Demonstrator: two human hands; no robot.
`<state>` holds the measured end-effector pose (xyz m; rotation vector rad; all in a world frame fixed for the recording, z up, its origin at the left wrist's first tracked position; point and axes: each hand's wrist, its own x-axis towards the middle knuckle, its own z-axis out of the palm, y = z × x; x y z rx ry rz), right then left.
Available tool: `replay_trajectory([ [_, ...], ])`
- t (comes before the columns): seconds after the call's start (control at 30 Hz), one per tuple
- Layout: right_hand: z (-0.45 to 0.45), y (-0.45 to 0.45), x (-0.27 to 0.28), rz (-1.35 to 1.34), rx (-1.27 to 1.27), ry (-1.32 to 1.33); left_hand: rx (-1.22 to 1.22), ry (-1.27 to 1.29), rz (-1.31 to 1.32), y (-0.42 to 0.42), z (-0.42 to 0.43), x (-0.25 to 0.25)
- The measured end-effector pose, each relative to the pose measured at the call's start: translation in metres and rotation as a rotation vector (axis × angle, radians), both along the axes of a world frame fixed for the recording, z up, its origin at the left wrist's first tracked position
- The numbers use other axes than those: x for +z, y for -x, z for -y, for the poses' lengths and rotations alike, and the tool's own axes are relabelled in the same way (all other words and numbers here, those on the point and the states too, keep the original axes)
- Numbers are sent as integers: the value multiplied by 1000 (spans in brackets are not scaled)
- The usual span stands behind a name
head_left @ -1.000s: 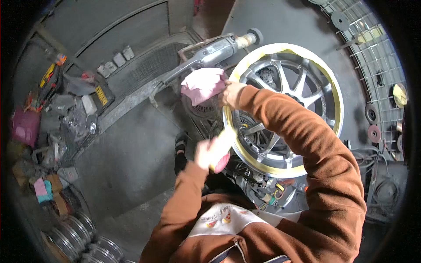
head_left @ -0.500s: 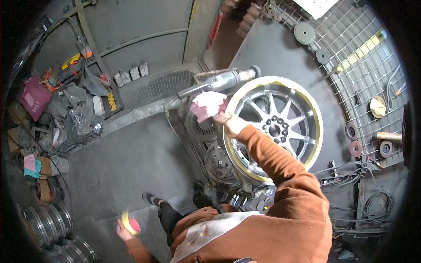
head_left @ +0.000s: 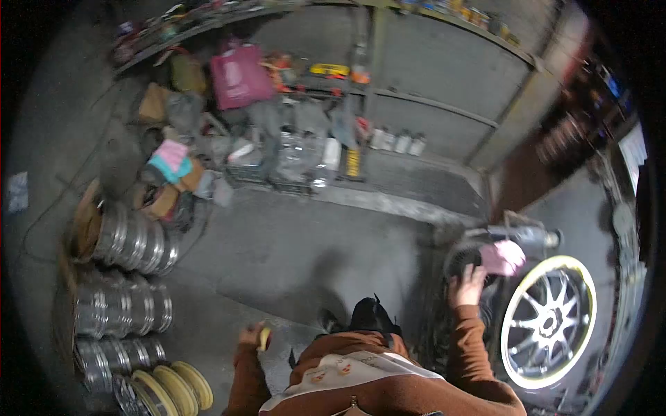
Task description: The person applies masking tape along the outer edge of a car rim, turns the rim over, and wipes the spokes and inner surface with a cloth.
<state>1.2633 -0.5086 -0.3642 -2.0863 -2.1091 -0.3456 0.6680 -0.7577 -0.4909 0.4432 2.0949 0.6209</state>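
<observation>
My left hand (head_left: 248,335) is low on the left, its fingers closed on a roll of yellow tape (head_left: 264,339); motion blurs the details. On the right, my right hand (head_left: 466,288) has its fingers stretched out, with nothing visible in them. A pink cloth (head_left: 503,258) lies just beyond its fingertips, near a grey power tool (head_left: 531,234). To the right of that hand is a silver spoked wheel (head_left: 548,324) with yellow around its rim. A dark wheel (head_left: 463,260) is partly hidden behind my right hand.
Silver wheel rims (head_left: 125,305) are stacked at the left, with yellow-covered rims (head_left: 184,388) below. Bags, boxes and a maroon bag (head_left: 241,76) pile up along the far wall. Several small bottles (head_left: 402,143) stand on a ledge. Grey floor (head_left: 305,243) stretches between.
The view has swung left, bringing the stacked rims further in. My right hand has let go of the pink cloth and drawn back from it. My left hand still holds the tape.
</observation>
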Motion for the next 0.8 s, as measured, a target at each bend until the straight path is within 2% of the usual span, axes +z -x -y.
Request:
replay_trajectory([
  [0.03, -9, 47, -8, -214, 271, 124, -238, -58, -249, -4, -43, 28],
  [0.07, -16, 118, 3, -391, 348, 304, -459, -93, -42, 8, -86, 37],
  [0.1, -22, 177, -4, -536, 504, 373, -572, -184, -64, -4, -125, 68],
  [0.13, -25, 242, 27, -622, 547, 480, -713, -300, -159, -9, -156, 70],
  [0.17, -30, 293, 46, -736, 626, 538, -807, -271, -271, -24, -189, 111],
  [0.2, -36, 335, 47, -891, 757, 490, -769, -352, -339, -34, -215, 128],
  [0.23, -44, 370, 38, -931, 819, 487, -731, -431, -411, -43, -241, 145],
  [0.27, -56, 403, 25, -1077, 770, 520, -531, -606, -214, -50, -265, 161],
  [0.3, -76, 433, 9, -1216, 715, 552, -423, -724, -507, -50, -282, 150],
  [0.33, -103, 458, -21, -1462, 629, 766, -416, -761, -558, -36, -296, 157],
  [0.37, -133, 479, -29, -1758, 390, 1121, -404, -795, -610, -23, -309, 168],
  [0.4, -157, 503, -39, -1826, 312, 1350, -374, -810, -502, -1, -320, 173],
  [0.43, -173, 522, -47, -1886, 204, 1585, -363, -792, -512, 19, -331, 172],
  [0.47, -187, 542, -45, -1878, 206, 1609, -369, -818, -591, 39, -346, 173],
  [0.53, -204, 589, -34, -1970, -9, 1913, -384, -833, -680, 91, -371, 171],
  [0.57, -214, 611, -18, -1976, -17, 1914, -306, -789, -508, 122, -381, 163],
  [0.63, -238, 644, 13, -1774, -78, 1850, -133, -684, -147, 165, -396, 147],
  [0.67, -251, 657, -8, -1801, 179, 1919, 53, -751, 119, 178, -408, 153],
  [0.7, -263, 666, 10, -1774, 262, 1909, 242, -807, 383, 194, -424, 160],
  [0.73, -272, 672, 30, -1702, 331, 1777, 319, -805, 539, 212, -431, 152],
  [0.77, -277, 680, 42, -1629, 398, 1649, 329, -790, 542, 222, -437, 142],
  [0.8, -285, 687, 35, -1629, 392, 1659, 247, -791, 339, 231, -447, 131],
])
